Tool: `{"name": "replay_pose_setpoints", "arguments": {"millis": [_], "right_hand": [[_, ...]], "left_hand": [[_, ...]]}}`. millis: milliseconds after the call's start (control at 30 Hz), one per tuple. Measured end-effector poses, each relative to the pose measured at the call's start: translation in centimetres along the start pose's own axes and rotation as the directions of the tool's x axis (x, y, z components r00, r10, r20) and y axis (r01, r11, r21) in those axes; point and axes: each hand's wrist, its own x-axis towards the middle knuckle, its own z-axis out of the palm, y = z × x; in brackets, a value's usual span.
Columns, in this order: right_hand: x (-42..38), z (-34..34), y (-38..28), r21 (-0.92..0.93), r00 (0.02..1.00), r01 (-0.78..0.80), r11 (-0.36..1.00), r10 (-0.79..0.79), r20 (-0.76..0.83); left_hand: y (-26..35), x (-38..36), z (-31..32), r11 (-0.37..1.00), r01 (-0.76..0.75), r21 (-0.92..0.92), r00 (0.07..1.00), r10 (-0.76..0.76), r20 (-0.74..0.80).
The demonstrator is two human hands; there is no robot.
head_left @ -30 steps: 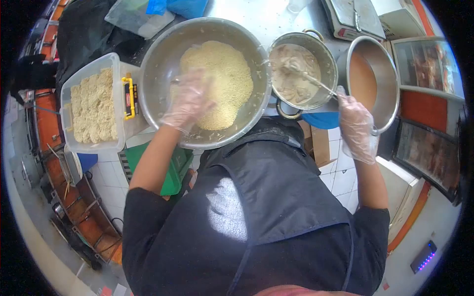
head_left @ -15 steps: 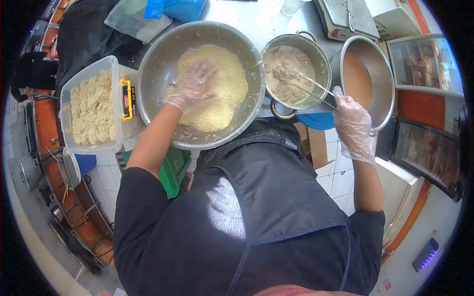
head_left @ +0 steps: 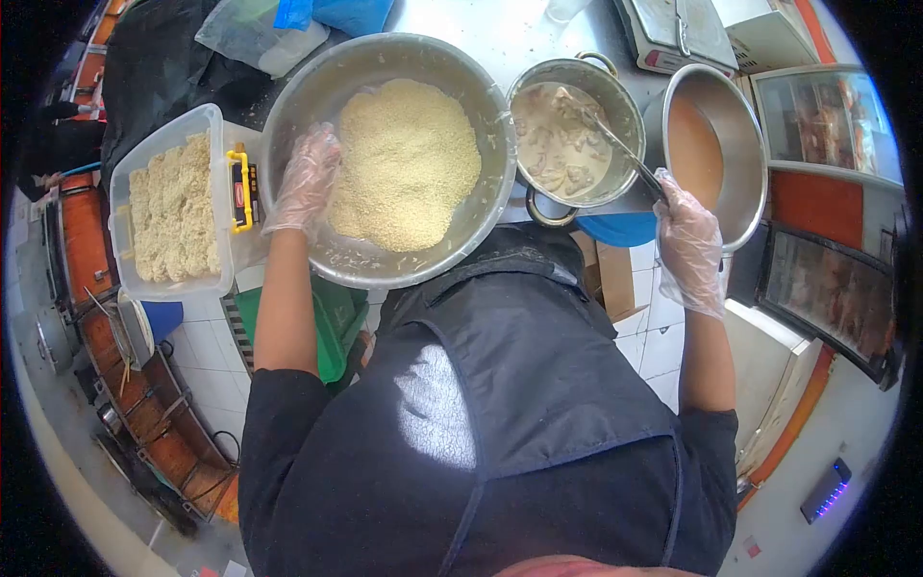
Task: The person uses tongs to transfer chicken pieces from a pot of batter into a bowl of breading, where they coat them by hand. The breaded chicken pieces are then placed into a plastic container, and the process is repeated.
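A large steel bowl (head_left: 317, 106) is seen at the upper centre of the frame, on the desk (head_left: 500, 34), and it is filled with a mound of pale yellow crumbs (head_left: 406, 163). The left hand (head_left: 306, 183), covered by a thin clear glove, is laid against the bowl's left rim, with the fingers loosely spread and nothing gripped; its fingertips are placed at the left edge of the crumb mound.

Just to the right of the bowl, a smaller steel pot (head_left: 625, 106) is set, holding pieces in a creamy grey batter (head_left: 558, 144). A pair of metal tongs (head_left: 615, 144) is held in the right hand (head_left: 689, 240), which is also gloved and is closed around the handle end at the right of the frame. The tips of the tongs are dipped into the batter near the pot's upper rim; whether a piece is pinched between them cannot be told.

Further right, a second steel pot (head_left: 740, 144) with an orange-brown liquid is seen. At the left of the frame, a clear plastic tub (head_left: 163, 144) of already crumbed pieces is placed just beside the bowl, with a yellow-framed item (head_left: 244, 188) lying between them. A dark apron (head_left: 538, 385) fills the lower middle of the frame.
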Motion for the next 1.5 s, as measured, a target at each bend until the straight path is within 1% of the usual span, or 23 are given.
{"name": "replay_pose_setpoints", "arguments": {"millis": [100, 200, 267, 400, 533, 567, 600, 700, 733, 767, 867, 933, 967, 1000, 1067, 1133, 1167, 1200, 1233, 1300, 1367, 1433, 1500], "right_hand": [[-0.1, -1.5, 0.0, 0.102, 0.999, -0.044, 0.994, 0.042, 0.013], [0.1, -1.6, 0.5, 0.067, 0.996, -0.082, 0.994, 0.084, -0.024], [0.1, -0.8, 1.3, -0.094, 0.985, -0.162, 0.982, 0.156, -0.073], [-1.1, -1.0, 1.3, -0.136, 0.983, -0.173, 0.976, 0.161, -0.089], [-2.7, -1.9, -0.9, 0.085, 0.998, -0.061, 0.995, 0.059, 0.023], [-3.2, -1.7, -1.0, 0.161, 0.999, -0.016, 0.987, 0.009, 0.042], [-3.7, -1.2, -0.7, 0.199, 0.992, -0.071, 0.977, 0.048, 0.115], [-3.9, -1.2, -1.5, 0.147, 0.982, -0.155, 0.977, 0.136, 0.13], [-4.0, -0.9, -0.9, 0.135, 0.987, -0.154, 0.979, 0.146, 0.067], [-3.9, -0.9, -0.2, 0.121, 0.985, -0.168, 0.978, 0.161, 0.06], [-3.0, -1.6, 0.1, 0.069, 0.932, -0.361, 0.93, 0.361, 0.014], [-3.0, -2.2, 0.8, 0.031, 0.947, -0.32, 0.947, 0.32, -0.013], [-2.8, -2.3, 0.6, -0.008, 0.96, -0.279, 0.96, 0.278, -0.04], [-2.3, -3.0, -0.6, 0.088, 0.953, -0.3, 0.95, 0.302, -0.006], [-1.9, -3.8, -2.1, 0.236, 0.966, -0.257, 0.937, 0.251, 0.057], [-1.6, -3.1, -2.9, 0.303, 0.986, -0.162, 0.939, 0.144, 0.082], [-1.7, -2.8, -3.3, 0.475, 0.968, -0.243, 0.845, 0.178, 0.179], [-1.5, -2.4, -3.8, 0.611, 0.938, -0.337, 0.716, 0.2, 0.284], [-0.9, -2.3, -5.0, 0.611, 0.938, -0.332, 0.718, 0.184, 0.293], [0.7, -1.8, -8.6, 0.543, 0.914, -0.299, 0.784, 0.073, 0.398], [2.1, -0.4, -11.2, 0.551, 0.914, -0.244, 0.798, -0.001, 0.406], [2.8, 0.8, -13.0, 0.233, 0.963, -0.04, 0.972, -0.025, 0.27], [3.2, 0.3, -11.9, 0.203, 0.97, -0.042, 0.978, -0.008, 0.241]], "left_hand": [[-0.3, -0.3, -0.1, 0.999, 0.0, -0.051, 1.0, -0.001, -0.021], [0.0, -0.2, 0.0, 0.998, -0.005, -0.066, 0.999, 0.002, -0.045], [0.9, -0.4, -0.5, 0.995, 0.023, -0.094, 0.999, -0.027, -0.037], [0.8, -0.3, -1.0, 0.997, 0.051, -0.061, 0.998, -0.052, -0.022], [1.2, 0.0, -1.1, 0.998, 0.038, -0.053, 0.998, -0.041, -0.041], [3.2, -0.5, -2.0, 0.979, 0.146, -0.139, 0.989, -0.149, -0.008], [4.7, -0.9, -2.5, 0.942, 0.254, -0.219, 0.967, -0.253, 0.034], [-1.1, -0.2, -0.3, 0.987, 0.097, -0.131, 0.995, -0.101, -0.025], [-1.9, 0.8, -0.3, 0.922, 0.177, -0.344, 0.984, -0.156, 0.089], [-2.0, 1.1, -0.1, 0.921, 0.164, -0.352, 0.986, -0.139, 0.097], [-1.4, 0.4, -1.0, 0.981, 0.054, -0.188, 0.999, -0.052, 0.016], [1.0, -0.6, -1.9, 0.941, 0.152, -0.302, 0.988, -0.155, 0.015], [0.6, -1.1, -2.0, 0.973, 0.097, -0.21, 0.995, -0.096, 0.015], [-0.4, -1.3, -1.9, 0.993, 0.054, -0.11, 0.998, -0.052, 0.02], [-2.3, -0.9, -1.2, 0.979, 0.103, -0.176, 0.993, -0.11, -0.031], [1.7, -1.1, -2.6, 0.922, 0.339, -0.187, 0.931, -0.358, -0.074], [1.0, -0.6, -2.3, 0.911, 0.366, -0.187, 0.917, -0.387, -0.091], [-0.3, 0.2, -1.7, 0.777, 0.403, -0.483, 0.881, -0.473, -0.026], [0.1, 0.4, -1.8, 0.56, 0.399, -0.726, 0.851, -0.522, 0.065], [0.5, 0.2, -2.3, 0.533, 0.378, -0.757, 0.864, -0.497, 0.081], [0.5, 0.2, -2.3, 0.514, 0.339, -0.788, 0.88, -0.469, 0.073], [0.3, -0.1, -1.9, 0.486, 0.338, -0.806, 0.874, -0.48, 0.078], [0.2, -0.3, -2.0, 0.459, 0.331, -0.824, 0.87, -0.487, 0.078]]}}
